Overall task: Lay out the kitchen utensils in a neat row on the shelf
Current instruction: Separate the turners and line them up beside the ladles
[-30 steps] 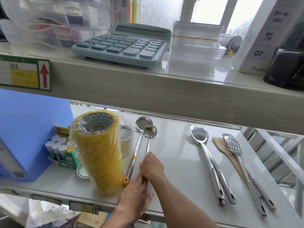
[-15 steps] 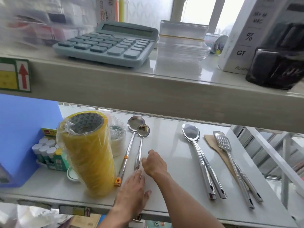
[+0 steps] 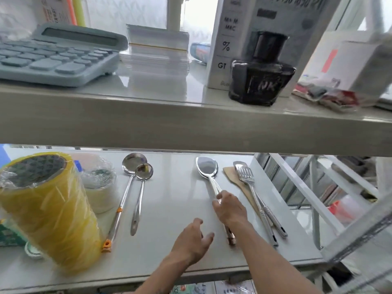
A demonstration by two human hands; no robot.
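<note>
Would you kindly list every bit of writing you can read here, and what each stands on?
"M+ M", "MRC", "%", "GT": on the white box on the upper shelf.
"NK": on the black ink bottle.
Digits along the box top, red print on the packet behind the calculator: too blurred.

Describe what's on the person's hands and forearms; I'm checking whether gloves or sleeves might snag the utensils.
Nothing is worn that the head view shows. The left hand and right hand are bare, with no gloves, and both forearms are uncovered down to the bottom edge of the picture, so no sleeve cuffs appear. I can see no rings, watch or bracelet on the visible parts.
</note>
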